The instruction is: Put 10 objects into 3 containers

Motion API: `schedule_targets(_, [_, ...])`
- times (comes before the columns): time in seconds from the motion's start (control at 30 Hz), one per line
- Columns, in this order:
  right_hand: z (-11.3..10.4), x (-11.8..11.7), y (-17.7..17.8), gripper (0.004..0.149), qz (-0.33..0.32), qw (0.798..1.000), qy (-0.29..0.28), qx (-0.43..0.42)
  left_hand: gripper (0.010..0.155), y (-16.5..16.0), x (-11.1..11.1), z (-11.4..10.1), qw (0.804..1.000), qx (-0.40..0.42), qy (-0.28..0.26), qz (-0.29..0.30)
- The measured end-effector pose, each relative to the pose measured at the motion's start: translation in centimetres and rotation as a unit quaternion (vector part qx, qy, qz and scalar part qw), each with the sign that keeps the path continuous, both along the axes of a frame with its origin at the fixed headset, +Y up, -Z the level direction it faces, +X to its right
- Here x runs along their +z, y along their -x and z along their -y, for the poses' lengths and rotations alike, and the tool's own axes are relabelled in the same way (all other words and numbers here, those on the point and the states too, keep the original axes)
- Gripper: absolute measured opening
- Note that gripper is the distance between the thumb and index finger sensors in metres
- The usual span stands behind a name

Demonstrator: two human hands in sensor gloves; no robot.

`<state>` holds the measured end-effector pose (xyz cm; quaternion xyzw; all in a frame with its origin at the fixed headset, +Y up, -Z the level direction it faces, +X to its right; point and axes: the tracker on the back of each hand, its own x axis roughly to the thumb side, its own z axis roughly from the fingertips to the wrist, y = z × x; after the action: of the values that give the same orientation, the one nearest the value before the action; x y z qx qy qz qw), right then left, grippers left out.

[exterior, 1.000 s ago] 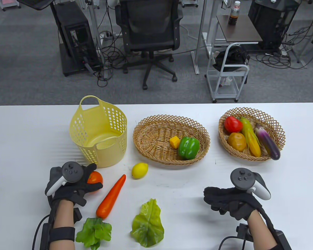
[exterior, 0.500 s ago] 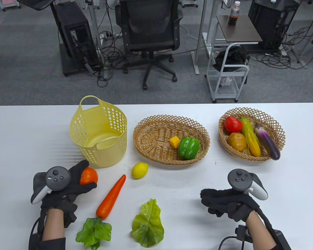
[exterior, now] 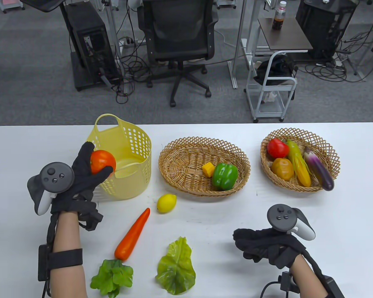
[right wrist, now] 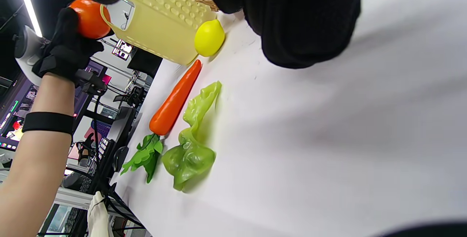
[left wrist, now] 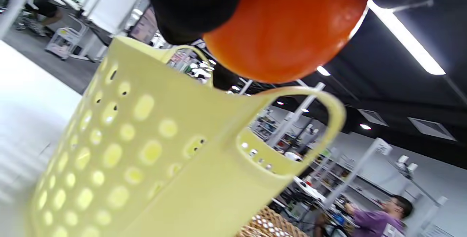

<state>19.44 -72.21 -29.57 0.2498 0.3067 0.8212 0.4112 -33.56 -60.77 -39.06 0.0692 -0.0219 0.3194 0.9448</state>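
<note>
My left hand (exterior: pixel 87 173) holds an orange-red tomato (exterior: pixel 102 161) in the air at the near left rim of the yellow plastic basket (exterior: pixel 133 146). In the left wrist view the tomato (left wrist: pixel 288 25) hangs just above the basket's rim (left wrist: pixel 277 167). The right wrist view shows the tomato (right wrist: pixel 89 17) too. My right hand (exterior: pixel 258 245) rests curled and empty on the table at the front right. A lemon (exterior: pixel 166 203), a carrot (exterior: pixel 132 236) and a lettuce leaf (exterior: pixel 176 267) lie on the table.
The middle wicker basket (exterior: pixel 180 155) holds a green pepper (exterior: pixel 224 176) and a yellow chunk (exterior: pixel 208 169). The right wicker basket (exterior: pixel 329 152) holds a red tomato, an orange fruit, a corn cob and an eggplant (exterior: pixel 318 168). The table's far edge lies behind the baskets.
My left hand has lifted the tomato from the table near the carrot and carried it up and away, to the yellow basket's rim. My right hand has drifted slightly left and nearer.
</note>
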Motion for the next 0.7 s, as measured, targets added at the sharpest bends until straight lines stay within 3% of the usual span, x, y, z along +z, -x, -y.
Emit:
schedule_targets(0.2, [-0.1,-0.1,-0.5,0.082,0.006,1.0,0.001,-0.012,0.093,1.1,-1.8,2.1,0.997,0.063,0.047,0.0])
schedule_targets(0.33, [0.0,-0.1,-0.4,0.081,0.008,1.0,0.004,-0.008,0.094,1.2,-1.9,2.2,0.998,0.044,0.053,0.004])
schedule_targets(0.53, [0.0,-0.1,-0.4,0.081,0.008,1.0,0.006,-0.007,0.093,1.7,-0.9,2.0,0.998,0.055,0.013,0.013])
schedule_targets(0.7, [0.1,-0.1,-0.3,0.081,0.003,1.0,0.01,-0.01,0.093,2.3,1.1,1.3,0.996,0.052,-0.004,0.068])
